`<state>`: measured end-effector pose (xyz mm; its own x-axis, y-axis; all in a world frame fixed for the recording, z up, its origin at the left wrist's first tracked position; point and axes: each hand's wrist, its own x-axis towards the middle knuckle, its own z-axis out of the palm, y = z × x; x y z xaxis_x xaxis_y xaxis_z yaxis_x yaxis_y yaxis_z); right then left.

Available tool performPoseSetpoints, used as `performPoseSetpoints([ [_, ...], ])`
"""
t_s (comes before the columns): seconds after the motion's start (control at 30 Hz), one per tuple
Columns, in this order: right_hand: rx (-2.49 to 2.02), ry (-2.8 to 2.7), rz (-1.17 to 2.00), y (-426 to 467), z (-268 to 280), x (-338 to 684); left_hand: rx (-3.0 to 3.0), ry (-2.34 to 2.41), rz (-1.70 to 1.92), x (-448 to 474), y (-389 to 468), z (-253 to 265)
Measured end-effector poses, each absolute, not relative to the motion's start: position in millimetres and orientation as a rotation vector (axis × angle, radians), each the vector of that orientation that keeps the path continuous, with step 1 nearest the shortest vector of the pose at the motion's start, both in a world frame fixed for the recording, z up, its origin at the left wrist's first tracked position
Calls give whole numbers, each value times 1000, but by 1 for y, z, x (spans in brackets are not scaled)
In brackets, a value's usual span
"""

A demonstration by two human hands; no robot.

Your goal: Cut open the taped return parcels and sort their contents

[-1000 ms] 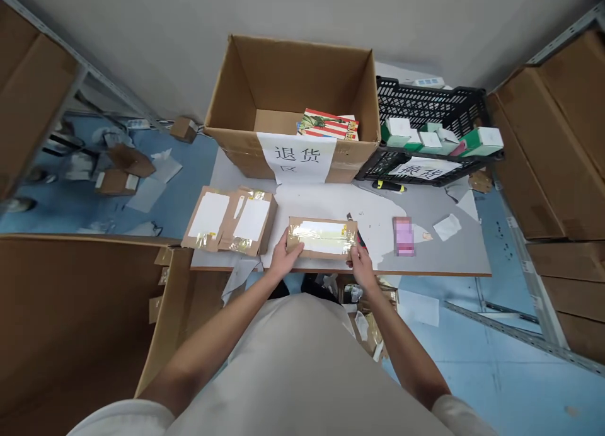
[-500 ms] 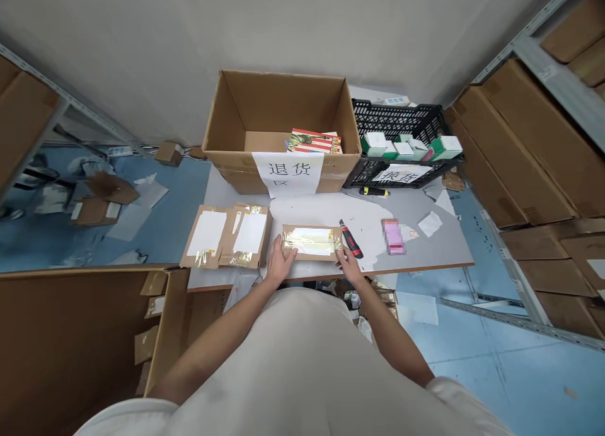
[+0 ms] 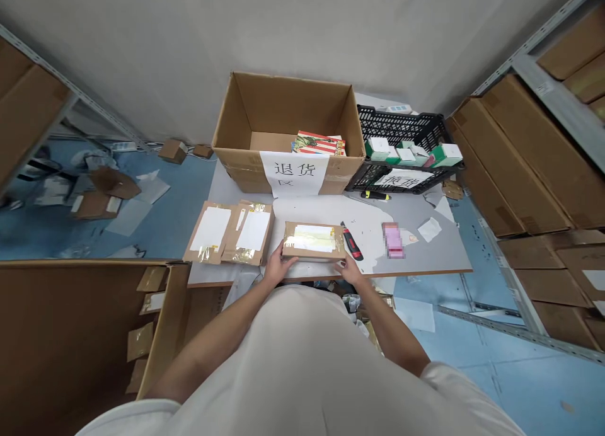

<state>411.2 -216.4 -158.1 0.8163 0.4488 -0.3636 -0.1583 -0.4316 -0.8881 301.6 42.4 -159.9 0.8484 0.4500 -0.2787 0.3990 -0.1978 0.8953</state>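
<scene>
A small taped cardboard box [image 3: 293, 252] with a white label lies in front of me at the table's near edge. My left hand [image 3: 278, 266] grips its left end, fingers at the lower left corner. At the lower right corner, my right hand [image 3: 348, 269] holds the other end. Just right of the box is a red and black utility knife [image 3: 352, 242]. To the left lie two more taped cardboard boxes, one [image 3: 211, 229] partly beside the other [image 3: 253, 230], each with a white label.
Behind stands a large open carton [image 3: 241, 168] with colourful printed packs inside. Beside it is a black plastic crate [image 3: 401, 124] of green and white boxes. A yellow and black cutter [image 3: 375, 195] and a pink blurred item [image 3: 393, 239] lie on the table [image 3: 425, 259].
The near edge of the box has been raised slightly, so more of its front side shows. Both hands have shifted a little lower around it. The camera view has shifted slightly.
</scene>
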Motion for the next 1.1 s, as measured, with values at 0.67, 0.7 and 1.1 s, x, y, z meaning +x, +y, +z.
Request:
performPoseSetpoints([
  [0.67,-1940,-102,591,-206,-171,428,1669,665,-58,290,46,-180],
  [0.7,-1924,-74,598,-208,-175,424,1661,649,-64,286,44,-182],
  [1.1,-1676,-51,639,-215,-199,408,1691,623,-81,282,39,-199],
])
